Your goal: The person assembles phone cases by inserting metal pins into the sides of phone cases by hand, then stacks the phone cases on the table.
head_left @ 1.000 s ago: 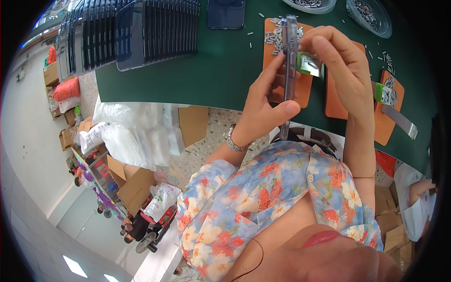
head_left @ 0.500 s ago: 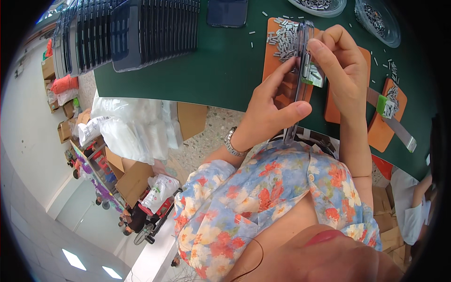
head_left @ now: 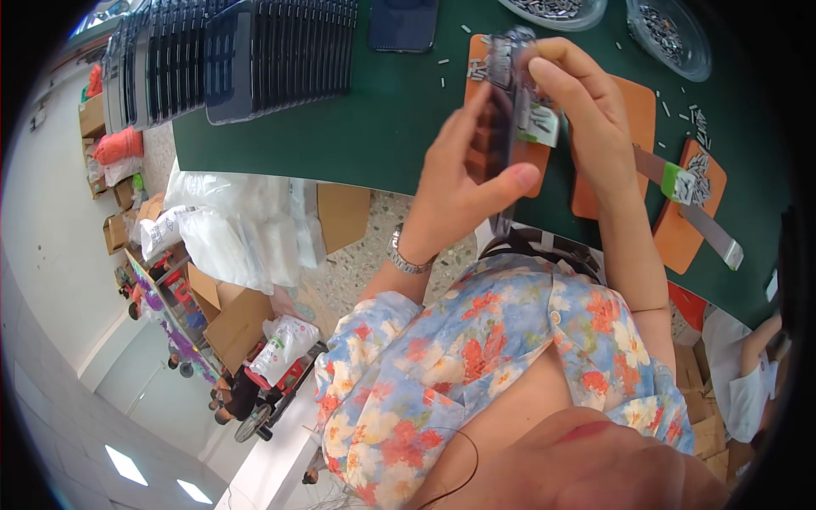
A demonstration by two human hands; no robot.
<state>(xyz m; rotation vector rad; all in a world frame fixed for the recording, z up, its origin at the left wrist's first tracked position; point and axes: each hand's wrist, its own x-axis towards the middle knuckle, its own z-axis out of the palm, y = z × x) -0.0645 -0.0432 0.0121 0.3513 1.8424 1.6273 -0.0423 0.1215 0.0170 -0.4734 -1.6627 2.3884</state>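
Observation:
My left hand [head_left: 459, 183] holds a clear, dark-tinted phone case [head_left: 501, 153] edge-on, thumb on the near side and fingers on the far side. The case is blurred by motion. Against its right edge my right hand [head_left: 591, 106] is closed in a pinch; whatever lies between the fingertips is too small to make out. Behind and below the case lies an orange board [head_left: 534, 170] with small silver metal pieces [head_left: 478, 68] on it. A green-and-white piece [head_left: 541, 127] with several metal bits shows just beside the case.
Stacked phone cases [head_left: 280, 59] stand at the left; a dark case [head_left: 404, 24] lies flat nearby. Two clear tubs [head_left: 671, 38] of metal pieces sit at the back right. Farther right are orange boards [head_left: 629, 127] and a metal strip with green tape [head_left: 678, 183].
Both hands and the phone case have shifted left, and the case now covers more of the metal pieces on the board. The whole view has also moved slightly.

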